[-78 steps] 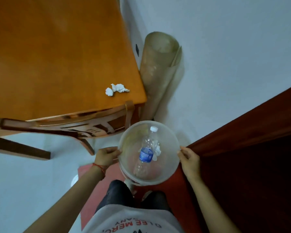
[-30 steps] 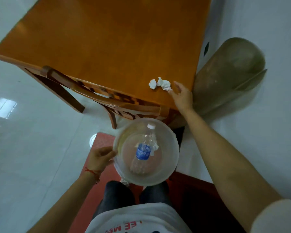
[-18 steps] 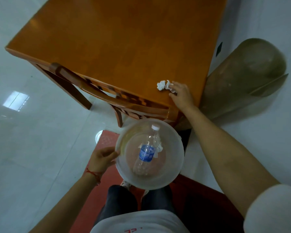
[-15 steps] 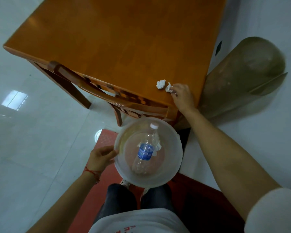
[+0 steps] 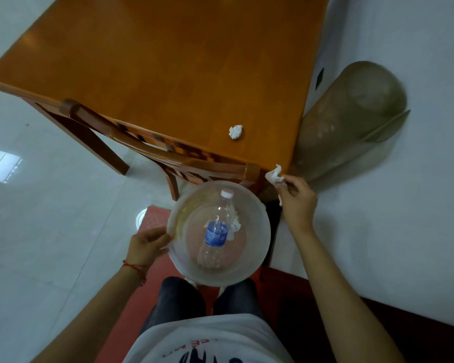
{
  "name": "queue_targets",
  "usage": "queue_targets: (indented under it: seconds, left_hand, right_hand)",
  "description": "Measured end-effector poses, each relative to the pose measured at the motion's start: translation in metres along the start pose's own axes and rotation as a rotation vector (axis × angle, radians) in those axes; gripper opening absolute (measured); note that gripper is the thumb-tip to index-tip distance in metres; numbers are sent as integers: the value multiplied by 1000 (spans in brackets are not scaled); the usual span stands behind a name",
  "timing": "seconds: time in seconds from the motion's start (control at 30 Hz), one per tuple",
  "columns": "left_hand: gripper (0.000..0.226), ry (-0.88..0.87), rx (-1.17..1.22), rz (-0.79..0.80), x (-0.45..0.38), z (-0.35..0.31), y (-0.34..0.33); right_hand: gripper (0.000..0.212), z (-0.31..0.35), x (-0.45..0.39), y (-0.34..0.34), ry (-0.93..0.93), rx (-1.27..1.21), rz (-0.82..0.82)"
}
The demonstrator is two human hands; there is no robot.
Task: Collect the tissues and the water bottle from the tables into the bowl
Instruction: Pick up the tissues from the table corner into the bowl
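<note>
My left hand [image 5: 148, 244] grips the left rim of a clear plastic bowl [image 5: 257, 244] held over my legs. Inside the bowl lie a clear water bottle [image 5: 216, 231] with a blue label and a white cap, and a bit of white tissue [image 5: 236, 226] beside it. My right hand [image 5: 295, 200] pinches a crumpled white tissue [image 5: 274, 175] just off the table's near right corner, above and right of the bowl. A second crumpled tissue [image 5: 236, 131] lies on the orange wooden table [image 5: 168, 61] near its front edge.
A wooden chair [image 5: 147, 145] is tucked under the table's near side, its backrest close to the bowl. A rolled brownish mat [image 5: 351, 119] leans against the white wall on the right. A red mat [image 5: 152, 221] lies underfoot on white floor tiles.
My right hand took one tissue off the table and drew it back toward me, past the table's corner. The other tissue stays on the table. The bowl stays in my left hand.
</note>
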State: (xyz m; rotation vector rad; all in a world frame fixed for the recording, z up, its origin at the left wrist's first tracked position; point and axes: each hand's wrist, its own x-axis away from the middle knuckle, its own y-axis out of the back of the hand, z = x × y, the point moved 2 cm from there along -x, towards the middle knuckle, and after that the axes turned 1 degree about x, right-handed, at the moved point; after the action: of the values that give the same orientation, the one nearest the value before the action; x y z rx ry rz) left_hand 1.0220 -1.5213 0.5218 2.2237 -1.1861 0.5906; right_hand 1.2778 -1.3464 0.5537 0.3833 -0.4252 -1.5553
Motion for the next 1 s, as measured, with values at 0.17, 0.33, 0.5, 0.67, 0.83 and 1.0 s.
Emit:
queue_targets:
  seconds: [0.17,0.33,0.5,0.67,0.83,1.0]
  left_hand:
    - [29,17,29,19,3,-3,-4]
    - [27,19,37,28,6,-3,-5]
    - [27,16,38,31,8,0,-2]
    - [25,3,53,27,7,2,-1]
    - [20,-7,76,13,7,1,-5]
    - [18,2,107,-11,6,4,-3]
  right_hand:
    - [21,-7,68,6,-26,-54,67]
    - [36,-8,98,-7,-77,-84,291]
    - [47,-11,86,-6,-98,-64,266]
    - [45,-11,36,0,-179,-159,134]
    - [48,1,-26,-14,-200,-174,71]
    - [51,18,-75,-49,-92,-99,172]
